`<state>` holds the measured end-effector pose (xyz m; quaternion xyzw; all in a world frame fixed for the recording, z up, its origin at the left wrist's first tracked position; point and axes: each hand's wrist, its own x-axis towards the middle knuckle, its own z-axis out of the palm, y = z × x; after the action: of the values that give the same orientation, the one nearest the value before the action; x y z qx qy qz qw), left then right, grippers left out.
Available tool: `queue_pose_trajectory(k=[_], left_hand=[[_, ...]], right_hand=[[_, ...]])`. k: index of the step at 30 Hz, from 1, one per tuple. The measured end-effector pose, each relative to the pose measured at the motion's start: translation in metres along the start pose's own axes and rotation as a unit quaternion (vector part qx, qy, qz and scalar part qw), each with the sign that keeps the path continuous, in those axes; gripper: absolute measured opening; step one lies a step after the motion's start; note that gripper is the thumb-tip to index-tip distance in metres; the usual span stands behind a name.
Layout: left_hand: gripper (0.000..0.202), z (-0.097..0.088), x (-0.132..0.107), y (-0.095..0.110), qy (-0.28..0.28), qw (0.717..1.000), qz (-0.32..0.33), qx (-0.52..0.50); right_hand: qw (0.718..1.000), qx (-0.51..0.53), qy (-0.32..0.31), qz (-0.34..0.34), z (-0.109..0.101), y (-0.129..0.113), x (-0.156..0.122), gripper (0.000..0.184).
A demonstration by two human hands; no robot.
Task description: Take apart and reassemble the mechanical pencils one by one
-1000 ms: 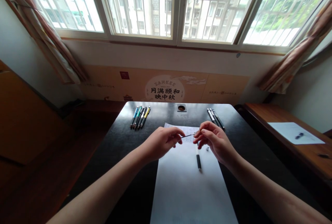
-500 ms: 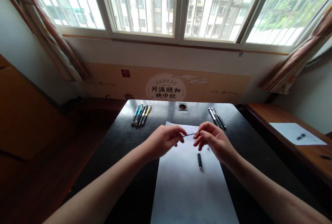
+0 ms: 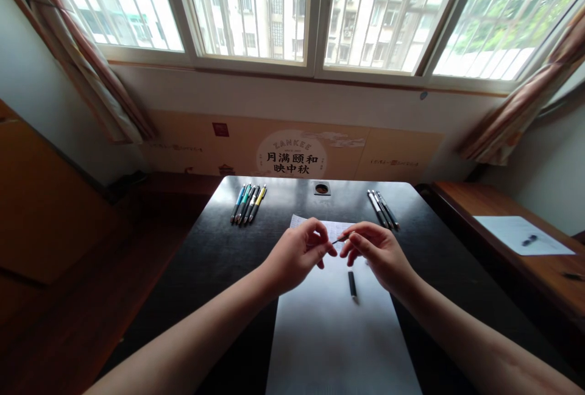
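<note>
Compared with half a second ago, the left hand [image 3: 299, 261] has moved inward, so it is now very near to the right hand [image 3: 381, 253]. Less of the thin dark straight rod [image 3: 339, 239] shows in the gap. I judge that the 2 hands are now handling a shorter part of it, close to the right fingertips. The rod is in the air, above the far printed part of the long white paper sheet [image 3: 338, 340]. The left thumb and fingers are pinched on 1 end; the right fingers seem pinched on the other, but its tip is hidden.

The short black cylindrical grip piece [image 3: 352, 286] lies on the sheet, unmoved. On the glossy black counter [image 3: 205, 261], a group of blue, green, black and yellow pens [image 3: 245, 205] is at the far left, and 3 black-and-pale pens [image 3: 382, 209] at the far right. Behind are a beige printed board [image 3: 342, 160] and barred windows [image 3: 247, 11], with pinkish cloth curtains [image 3: 82, 72] at both sides.
</note>
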<state>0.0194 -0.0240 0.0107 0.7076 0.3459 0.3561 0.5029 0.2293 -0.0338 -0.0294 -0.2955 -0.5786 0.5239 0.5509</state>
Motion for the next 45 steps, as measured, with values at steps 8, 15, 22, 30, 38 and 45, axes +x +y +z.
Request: queue_pose_trajectory(k=[8, 15, 22, 30, 38, 45], left_hand=[[0.012, 0.009, -0.003, -0.006, -0.017, 1.000, 0.004, 0.021], [0.010, 0.003, -0.002, -0.010, 0.005, 0.946, 0.086, 0.312], [0.038, 0.018, 0.000, -0.028, -0.148, 0.790, 0.295, 0.516], [0.015, 0.024, 0.006, -0.031, -0.141, 0.744, 0.353, 0.549], [0.011, 0.026, 0.009, -0.031, -0.149, 0.737, 0.343, 0.563], [0.017, 0.016, 0.005, -0.020, -0.113, 0.792, 0.299, 0.520]], right_hand=[[0.999, 0.020, 0.032, 0.032, 0.007, -0.003, 0.000, 0.012], [0.989, 0.076, 0.126, 0.032, -0.019, -0.028, 0.013, 0.016], [0.966, 0.171, 0.192, 0.032, -0.033, -0.038, 0.024, 0.013], [0.970, 0.148, 0.181, 0.067, -0.025, -0.032, 0.022, 0.016], [0.970, 0.144, 0.183, 0.067, -0.026, -0.028, 0.024, 0.020], [0.969, 0.153, 0.185, 0.059, -0.030, -0.028, 0.024, 0.018]])
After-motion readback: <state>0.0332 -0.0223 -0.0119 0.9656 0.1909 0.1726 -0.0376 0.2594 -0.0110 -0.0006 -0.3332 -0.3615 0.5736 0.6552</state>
